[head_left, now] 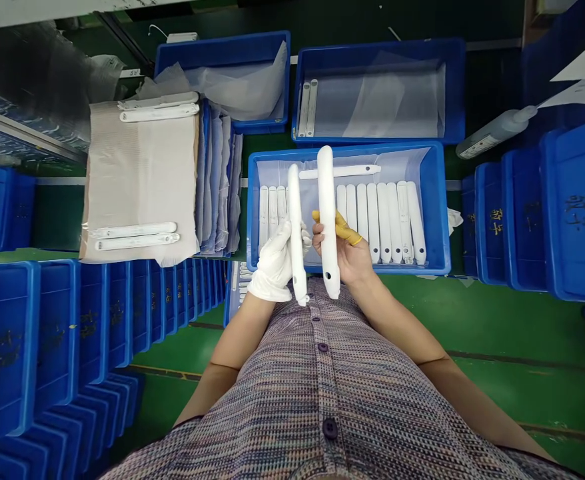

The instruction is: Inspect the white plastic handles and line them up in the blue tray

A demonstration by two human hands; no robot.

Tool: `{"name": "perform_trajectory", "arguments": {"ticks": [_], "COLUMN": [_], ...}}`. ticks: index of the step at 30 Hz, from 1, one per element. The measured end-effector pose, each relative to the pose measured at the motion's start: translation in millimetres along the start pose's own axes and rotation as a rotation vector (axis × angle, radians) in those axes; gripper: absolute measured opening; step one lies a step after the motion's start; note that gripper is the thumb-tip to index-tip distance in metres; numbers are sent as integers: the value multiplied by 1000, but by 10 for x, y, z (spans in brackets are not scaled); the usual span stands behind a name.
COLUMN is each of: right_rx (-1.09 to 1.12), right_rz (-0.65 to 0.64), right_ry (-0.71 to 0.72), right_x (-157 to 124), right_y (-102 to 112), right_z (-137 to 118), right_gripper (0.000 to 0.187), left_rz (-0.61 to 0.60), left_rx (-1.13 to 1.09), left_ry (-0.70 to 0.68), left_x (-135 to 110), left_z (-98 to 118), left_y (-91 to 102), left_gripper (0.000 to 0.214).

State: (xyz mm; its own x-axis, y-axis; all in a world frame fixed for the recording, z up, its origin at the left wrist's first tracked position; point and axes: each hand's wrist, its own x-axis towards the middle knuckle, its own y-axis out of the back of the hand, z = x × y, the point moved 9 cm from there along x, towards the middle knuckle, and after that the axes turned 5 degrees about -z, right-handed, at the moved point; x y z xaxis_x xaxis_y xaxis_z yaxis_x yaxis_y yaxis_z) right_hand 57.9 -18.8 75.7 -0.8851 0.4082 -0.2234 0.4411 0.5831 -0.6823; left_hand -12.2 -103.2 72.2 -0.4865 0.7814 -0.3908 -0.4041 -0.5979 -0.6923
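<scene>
My left hand [272, 261], in a white fabric glove, grips a long white plastic bar [296, 233] upright near its lower end. My right hand [340, 243], with yellow finger cots on some fingers, holds a thicker white plastic bar [328, 213] with small holes near its lower end. Both hands are just above the near rim of a blue plastic tray [438, 213] lined with clear film. Several white bars [385, 223] lie side by side in it, and another white bar [340, 172] lies across them at the far end.
Blue crates [380, 53] lined with film stand beyond the tray, one holding white bars. To the left, white bars lie on a beige foam sheet [140, 173]. Stacked blue bins [62, 320] line both sides. A grey-white bottle [495, 132] lies at right, above a green floor.
</scene>
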Motion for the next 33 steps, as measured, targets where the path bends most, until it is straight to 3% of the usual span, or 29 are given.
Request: {"name": "perform_trajectory", "arguments": {"ticks": [6,10,13,15,18,22,28,31,33], "right_rx": [67,-37,-172,-336,-682,-1028,-1132,-1132,-1112], "right_rz": [7,39,18,-6,12,64,95,101,102], "right_ry": [0,37,118,209,456,723,750,730,692], "right_x": [-47,-76,-111,-157,-291,-465,-474,-445,-376], "right_y": [-33,13,14,-25,-137,-309,-347,-294,-182], "right_z": [113,135,92,23,-184,-385,-427,-396,-353], "right_gripper": [49,53,50,47,46,61,72,72,70], "left_rz": [10,-12,-95,-162,-257,-340,-371,-330,-267], "left_rx": [-76,-125,-68,10,129,171,221,315,498], "left_ry": [31,25,-17,-71,-123,-108,-100,-109,-154], "left_x": [19,14,12,13,32,87,134,182,269], "left_z": [-41,-64,-76,-62,-41,-29,-35,-46,-8], "left_y": [8,-24,-52,-64,-88,-132,-188,-120,-7], "left_gripper": [24,25,40,49,48,50,58,61,61]}}
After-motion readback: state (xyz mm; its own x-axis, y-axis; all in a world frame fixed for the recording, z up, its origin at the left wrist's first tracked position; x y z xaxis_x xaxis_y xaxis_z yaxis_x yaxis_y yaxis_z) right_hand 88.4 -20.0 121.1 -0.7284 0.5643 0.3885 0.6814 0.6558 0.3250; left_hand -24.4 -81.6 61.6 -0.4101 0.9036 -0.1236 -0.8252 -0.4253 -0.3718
